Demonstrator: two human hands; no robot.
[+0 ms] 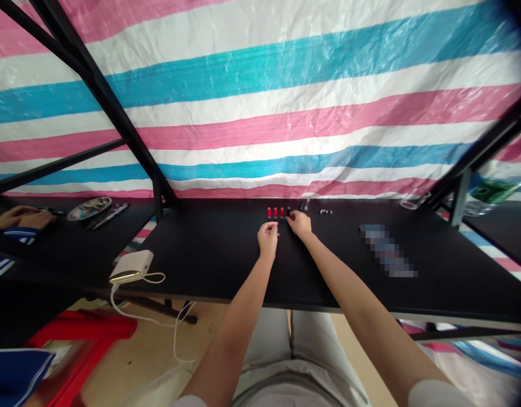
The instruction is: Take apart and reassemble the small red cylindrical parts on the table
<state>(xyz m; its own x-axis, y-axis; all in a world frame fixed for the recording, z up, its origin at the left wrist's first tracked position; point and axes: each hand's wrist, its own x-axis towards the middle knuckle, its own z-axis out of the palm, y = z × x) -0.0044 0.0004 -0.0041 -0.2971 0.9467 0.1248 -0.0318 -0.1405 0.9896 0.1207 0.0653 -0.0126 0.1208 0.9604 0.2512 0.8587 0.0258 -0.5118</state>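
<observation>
Three small red tubes [275,213] stand upright in a row near the back of the black table [209,254], with a small black tube [288,211] at the right end of the row. My left hand [268,240] is just in front of the red tubes, its fingers pinched together; what they hold, if anything, is too small to make out. The fingertips of my right hand [300,224] are closed at the base of the black tube. Behind that hand stand another dark tube [302,205] and a clear tube [307,204].
Several small shiny pieces [326,212] lie right of my right hand. A blurred-out flat item [387,251] lies farther right, and a clear cup [414,199] stands behind. A white power box [132,264] with cables sits left. Another person's hands [25,217] work at the neighbouring table.
</observation>
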